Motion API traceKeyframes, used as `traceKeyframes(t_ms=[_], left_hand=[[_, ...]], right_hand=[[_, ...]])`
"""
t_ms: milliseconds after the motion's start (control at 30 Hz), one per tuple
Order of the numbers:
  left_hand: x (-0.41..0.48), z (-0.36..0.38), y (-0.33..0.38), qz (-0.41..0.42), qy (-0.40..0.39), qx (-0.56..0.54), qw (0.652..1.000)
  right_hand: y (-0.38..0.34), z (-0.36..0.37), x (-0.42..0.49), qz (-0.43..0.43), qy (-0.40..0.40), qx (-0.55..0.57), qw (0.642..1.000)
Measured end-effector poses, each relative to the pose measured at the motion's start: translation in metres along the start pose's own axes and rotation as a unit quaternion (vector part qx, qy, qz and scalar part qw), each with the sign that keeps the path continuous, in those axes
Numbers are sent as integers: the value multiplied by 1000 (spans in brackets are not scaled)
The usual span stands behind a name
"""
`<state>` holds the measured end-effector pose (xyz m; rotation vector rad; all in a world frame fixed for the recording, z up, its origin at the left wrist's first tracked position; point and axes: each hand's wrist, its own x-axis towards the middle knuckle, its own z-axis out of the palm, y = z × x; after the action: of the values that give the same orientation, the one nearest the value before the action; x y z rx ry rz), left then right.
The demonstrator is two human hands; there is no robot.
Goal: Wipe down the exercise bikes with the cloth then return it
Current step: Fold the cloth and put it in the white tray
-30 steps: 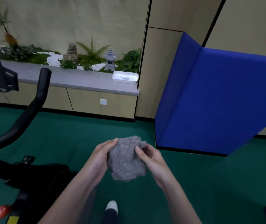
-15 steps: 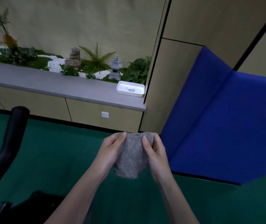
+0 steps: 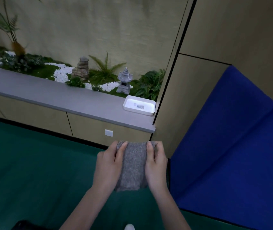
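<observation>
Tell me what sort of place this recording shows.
Likely a gym or fitness studio: a green sports-type floor, a blue folding mat standing upright, and a grey counter backed by a decorative planter.

Green floor (image 3: 32, 163), beige wall (image 3: 99, 22), grey counter (image 3: 49, 95), blue mat (image 3: 232, 146)

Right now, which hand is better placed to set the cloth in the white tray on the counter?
Probably right: both hands hold the cloth, but the right hand lies nearer the tray than the left hand.
</observation>
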<state>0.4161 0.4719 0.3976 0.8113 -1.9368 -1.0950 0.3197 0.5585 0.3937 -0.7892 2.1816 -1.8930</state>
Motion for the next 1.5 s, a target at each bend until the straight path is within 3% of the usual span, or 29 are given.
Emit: traceKeyframes(t_ms=[100,200,300,533,667,767,833,933,1033,1133,1200,1367,1500], left_hand=[[49,34,4,-56,31,-62,996],[90,63,3,-227,-5,-247,942],[117,91,-11,-283,-42,-291,913],[180,132,-28,-158,52,-84,982],[224,139,-35,-101,28,-38,994],[264,141,-40,-71,-6,-53,996],[291,142,-44,-66,-28,-97,993],[337,141,-57,-63,-26,-118,991],[391,140,-79,-79,-24,-112,990],[441,141,-105,-78,-45,-94,992],[471,144,-123,-80,-71,-89,990],[527,161,-165,-76,-123,-45,988],[557,187,-193,-86,-106,-19,990]], right_hand=[[8,1,56,0,2,20,1000],[14,0,108,1,1,61,998],[22,0,155,-5,-13,65,998],[51,16,240,20,-55,37,998],[71,31,286,55,-69,18,996],[87,53,314,149,-76,65,984],[96,74,332,254,-91,153,951],[107,110,356,390,-142,328,849],[119,146,376,428,-196,443,763],[122,181,402,430,-195,493,731],[126,200,423,423,-170,488,744],[143,228,472,362,-62,356,860],[166,243,513,309,42,260,914]])
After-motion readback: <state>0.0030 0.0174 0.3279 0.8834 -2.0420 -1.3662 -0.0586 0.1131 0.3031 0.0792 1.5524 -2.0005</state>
